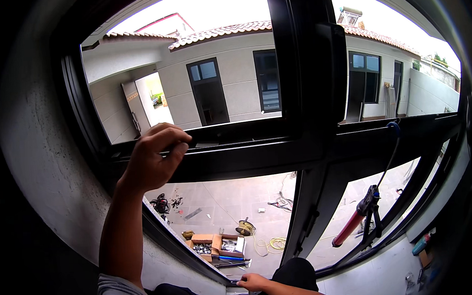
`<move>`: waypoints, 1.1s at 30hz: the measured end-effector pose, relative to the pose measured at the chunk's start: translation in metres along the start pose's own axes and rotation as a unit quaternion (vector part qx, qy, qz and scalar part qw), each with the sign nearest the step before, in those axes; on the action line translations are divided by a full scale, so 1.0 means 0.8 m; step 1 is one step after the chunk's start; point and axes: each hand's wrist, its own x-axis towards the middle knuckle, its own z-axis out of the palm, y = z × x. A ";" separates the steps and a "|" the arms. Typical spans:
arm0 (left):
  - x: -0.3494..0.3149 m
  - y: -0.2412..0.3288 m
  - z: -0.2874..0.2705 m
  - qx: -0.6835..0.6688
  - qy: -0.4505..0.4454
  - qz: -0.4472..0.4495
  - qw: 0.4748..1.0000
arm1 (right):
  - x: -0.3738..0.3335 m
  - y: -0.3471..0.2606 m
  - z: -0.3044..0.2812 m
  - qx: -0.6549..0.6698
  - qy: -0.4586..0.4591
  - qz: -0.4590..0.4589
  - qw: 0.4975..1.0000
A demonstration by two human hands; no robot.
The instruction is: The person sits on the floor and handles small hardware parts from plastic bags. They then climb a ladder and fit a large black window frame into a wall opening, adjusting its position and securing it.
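A dark window frame [247, 160] with a wide crossbar fills most of the view. My left hand [158, 153] is raised at the left end of this crossbar, fingers curled and thumb near the forefinger. Whatever may sit in that pinch is too small or hidden to name. Down at the bottom, my right hand [253, 282] is close to the lower frame edge, beside my dark-trousered knee [295, 278]. Its fingers look bent together, and what they grip cannot be made out. A caulking gun [355, 218] with a red tube hangs at the right from a blue hook [394, 126] on the crossbar.
Outside, open boxes [202, 239] of small parts stand on the paving near a cable reel [245, 227] and coiled yellow cord [277, 244]. Black cables [160, 203] lie farther left. A rough plaster wall [44, 154] borders the frame. Bottles [422, 242] stand at the lower right.
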 end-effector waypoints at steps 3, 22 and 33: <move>0.005 0.011 0.033 0.018 -0.005 0.052 0.998 | 0.003 -0.002 0.004 0.009 -0.012 0.003 1.000; 0.018 0.031 0.035 -0.111 -0.054 -0.136 0.983 | -0.034 -0.030 -0.025 0.022 0.024 0.032 0.999; -0.008 0.009 0.042 -0.234 0.151 -0.167 0.946 | -0.009 -0.013 -0.003 0.000 0.009 -0.017 1.000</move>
